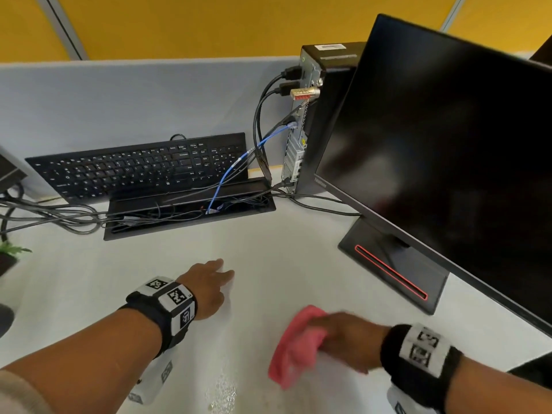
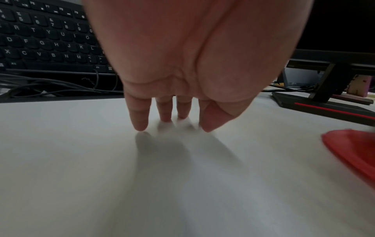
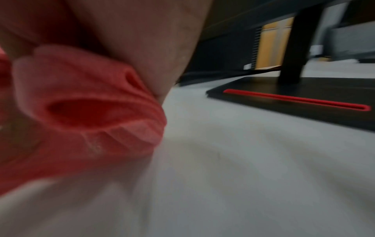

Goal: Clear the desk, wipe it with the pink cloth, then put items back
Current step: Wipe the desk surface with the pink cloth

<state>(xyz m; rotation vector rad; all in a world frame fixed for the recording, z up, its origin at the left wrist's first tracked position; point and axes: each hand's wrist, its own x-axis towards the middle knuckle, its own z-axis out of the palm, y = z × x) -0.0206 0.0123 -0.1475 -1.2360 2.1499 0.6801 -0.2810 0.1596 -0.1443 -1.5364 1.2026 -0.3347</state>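
Keyboard point(image 1: 140, 168) leans against the partition, upper left. Left hand point(image 1: 209, 286), lower centre-left, holds nothing; straight fingers point(image 2: 140, 115) touch the desk point(image 1: 283, 258). Lower right of centre, right hand point(image 1: 343, 339) grips the bunched pink cloth point(image 1: 295, 345) on the desk. Monitor point(image 1: 448, 144) stands at right.

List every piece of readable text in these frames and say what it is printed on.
"R T Y U", "F G H J K", "C V B N M", "Alt": keyboard keycaps.
Monitor bezel logo: too blurred.
Computer tower top sticker: too small.
Wristband markers: patterns, no words.
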